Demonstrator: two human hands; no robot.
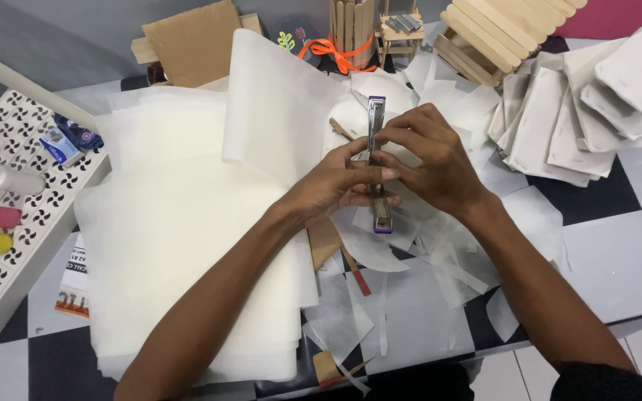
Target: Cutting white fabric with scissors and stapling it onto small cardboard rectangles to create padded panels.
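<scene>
— So, what do the two hands hold at this moment?

— Both are closed on one stapler (377, 160), a long metal one with purple ends. The left hand (336, 184) grips its middle from the left side, and the right hand (432, 160) pinches it from the right with the fingertips (377, 141) on the upper arm. The stapler lies lengthwise, pointing away from the person.

— And where is it exactly?

— It is just above the white paper scraps (417, 260) in the middle of the black-and-white checkered surface (618, 260). I cannot tell if it touches them.

— What lies around?

— On the left there is a big stack of thin white sheets (180, 245), with one sheet curling up behind. At far right sits a pile of folded white pouches (596, 104). At the back I see a holder made of wooden sticks with an orange ribbon (336, 52), a wooden slat piece (492, 30) and brown cardboard (195, 41). A white perforated tray (24, 223) stands at the left edge.
</scene>
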